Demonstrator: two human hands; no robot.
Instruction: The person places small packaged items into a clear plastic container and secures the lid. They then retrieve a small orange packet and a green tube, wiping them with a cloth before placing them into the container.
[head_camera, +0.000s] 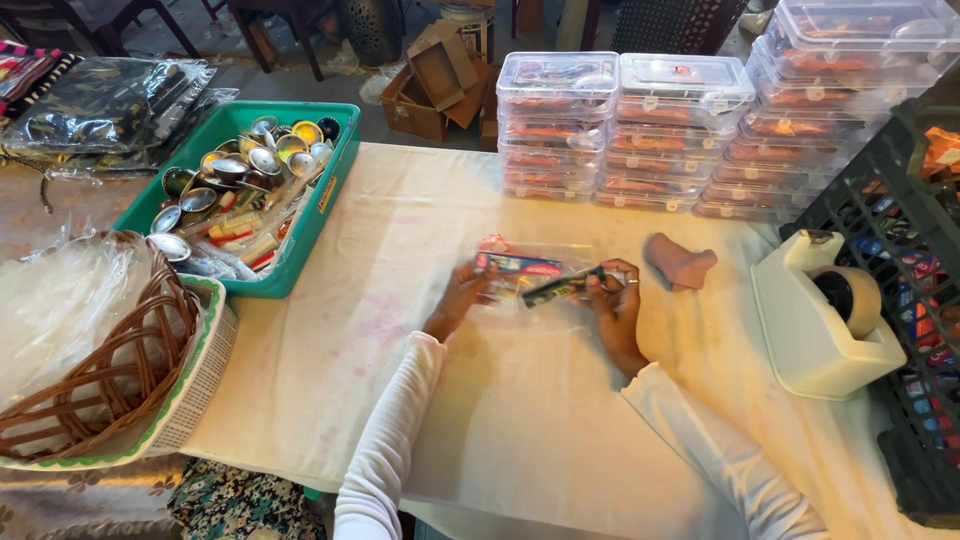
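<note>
Packing at the cloth-covered table (560, 400) goes best, it seems, if the left hand (462, 296) pins the clear pouch (530, 275) flat while the right hand (612, 305), pinching a dark slim packet (562, 289), slides it squarely in at table centre. Stacked clear boxes (640, 130), a green tray (300, 230), a wicker basket (100, 370) and a tape dispenser (820, 310) ring the work, cardboard boxes (435, 80) on the floor beyond.

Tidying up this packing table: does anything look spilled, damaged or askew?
Nothing looks spilled or damaged. Only a small brown clay-like lump lies loose on the cloth beside the right hand, apart from the stacked clear boxes.
</note>
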